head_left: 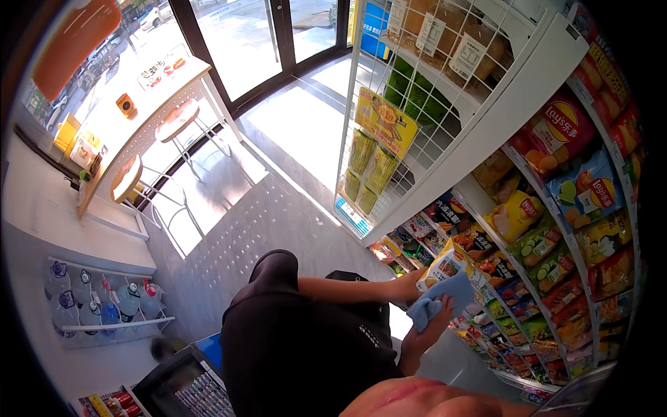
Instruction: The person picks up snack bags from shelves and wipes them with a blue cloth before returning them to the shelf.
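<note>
My left hand (408, 285) is closed on the near end of a yellow-and-white snack package (445, 263), held tilted in front of the snack shelves. Whether it is a box or a bag I cannot tell. My right hand (432, 325) grips a folded light-blue cloth (445, 297), its fingers bent over it. The cloth lies against the lower side of the package and hides part of it. Both hands are close together, to the right of my black shirt (299, 333).
Shelves of bagged chips (542, 264) rise close on the right. A white wire-mesh rack (424, 132) stands ahead, hung with green snack packs (370, 167). On the left are stools (177, 119) at a window counter (149, 115) and a low rack of bottles (104, 306). Glass doors (236, 42) stand beyond.
</note>
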Demonstrator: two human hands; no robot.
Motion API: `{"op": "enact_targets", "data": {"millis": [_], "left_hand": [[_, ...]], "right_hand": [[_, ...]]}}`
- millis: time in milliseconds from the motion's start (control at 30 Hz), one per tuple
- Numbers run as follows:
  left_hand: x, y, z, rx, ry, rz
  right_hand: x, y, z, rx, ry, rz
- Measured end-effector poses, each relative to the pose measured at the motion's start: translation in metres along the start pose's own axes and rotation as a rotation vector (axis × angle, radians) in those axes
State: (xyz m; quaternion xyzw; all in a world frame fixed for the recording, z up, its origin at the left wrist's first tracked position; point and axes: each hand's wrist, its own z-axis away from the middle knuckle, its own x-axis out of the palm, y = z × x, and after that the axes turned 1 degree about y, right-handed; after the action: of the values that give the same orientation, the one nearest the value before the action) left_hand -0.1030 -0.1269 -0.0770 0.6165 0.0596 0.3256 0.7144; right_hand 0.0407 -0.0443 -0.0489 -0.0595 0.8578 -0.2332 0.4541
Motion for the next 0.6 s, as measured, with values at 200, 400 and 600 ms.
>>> {"op": "enact_targets", "data": {"millis": [200, 400, 600], "left_hand": [[-0.004, 0.014, 0.019, 0.046, 0.065, -0.001], [-0.013, -0.014, 0.002, 0.212, 0.151, 0.091], [-0.013, -0.006, 0.005, 0.161, 0.099, -0.069]], "right_hand": [[0.007, 0.016, -0.043, 0.015, 0.132, -0.158], [0.013, 0.004, -0.042, -0.103, -0.033, -0.108], [0.009, 0.007, -0.038, -0.115, -0.047, -0.011]]}}
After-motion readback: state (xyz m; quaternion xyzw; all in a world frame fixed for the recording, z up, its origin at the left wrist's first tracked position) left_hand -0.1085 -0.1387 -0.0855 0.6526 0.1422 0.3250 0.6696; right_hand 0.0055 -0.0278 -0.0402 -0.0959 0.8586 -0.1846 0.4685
